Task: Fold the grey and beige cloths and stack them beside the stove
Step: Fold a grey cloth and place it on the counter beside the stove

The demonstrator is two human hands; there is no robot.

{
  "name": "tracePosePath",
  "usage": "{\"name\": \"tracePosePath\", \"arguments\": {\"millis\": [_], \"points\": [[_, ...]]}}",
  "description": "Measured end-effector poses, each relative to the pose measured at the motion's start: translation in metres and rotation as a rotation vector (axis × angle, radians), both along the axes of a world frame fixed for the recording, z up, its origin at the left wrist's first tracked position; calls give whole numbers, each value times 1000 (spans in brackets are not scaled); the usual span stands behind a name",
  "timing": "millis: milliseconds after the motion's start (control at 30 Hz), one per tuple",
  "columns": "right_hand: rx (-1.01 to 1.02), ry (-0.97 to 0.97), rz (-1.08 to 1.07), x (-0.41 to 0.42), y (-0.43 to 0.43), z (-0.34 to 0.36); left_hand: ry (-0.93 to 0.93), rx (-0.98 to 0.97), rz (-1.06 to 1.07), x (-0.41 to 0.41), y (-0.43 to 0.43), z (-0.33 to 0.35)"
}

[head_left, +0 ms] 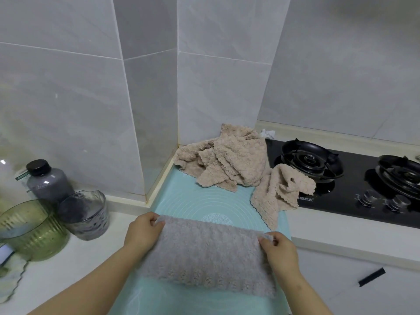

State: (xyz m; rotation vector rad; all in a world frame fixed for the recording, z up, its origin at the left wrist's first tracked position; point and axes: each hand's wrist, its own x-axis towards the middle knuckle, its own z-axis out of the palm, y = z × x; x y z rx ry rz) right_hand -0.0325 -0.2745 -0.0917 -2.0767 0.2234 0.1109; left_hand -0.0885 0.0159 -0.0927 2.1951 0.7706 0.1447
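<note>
A grey fluffy cloth (208,253) hangs stretched between my hands over the turquoise mat (204,201). My left hand (142,233) pinches its upper left corner and my right hand (278,247) pinches its upper right corner. A crumpled pile of beige cloths (227,155) lies at the back of the mat in the wall corner. Another beige cloth (278,192) lies crumpled at the mat's right edge, partly over the black stove (354,196).
Left of the mat stand a dark-capped bottle (46,180), a smoky glass cup (84,214) and a green ribbed container (31,228). Two burners and their knobs sit on the stove. A tiled pillar juts out behind the mat. The counter's front edge drops off at right.
</note>
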Motion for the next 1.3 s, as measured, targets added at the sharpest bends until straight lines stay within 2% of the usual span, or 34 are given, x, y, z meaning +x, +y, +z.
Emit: {"name": "tracePosePath", "arguments": {"millis": [233, 300, 500, 667, 767, 900, 1000, 1133, 1233, 1300], "points": [[-171, 6, 36, 10, 6, -10, 49, 289, -22, 8, -10, -14], [-215, 13, 36, 9, 8, -12, 30, 254, -21, 10, -13, -14], [-177, 167, 58, 9, 7, -6, 18, 14, -14, 13, -12, -1], [-44, 25, 23, 12, 5, 0, -53, -117, 42, 12, -7, 6], [-4, -11, 4, 14, 7, 1, -109, -130, 64, 14, -5, 3], [7, 36, 26, 15, 9, -4, -172, 41, 17, 11, -9, -11], [2, 50, 59, 13, 9, -1, -164, 237, -28, 6, -19, -22], [-107, -20, 54, 11, 5, -4, -151, 472, -123, 4, -27, -32], [-164, -82, -1, 13, 5, -5, -145, 518, -170, 2, -22, -35], [-188, -134, -33, 15, 7, -2, -167, 462, -134, 0, -20, -32]]}}
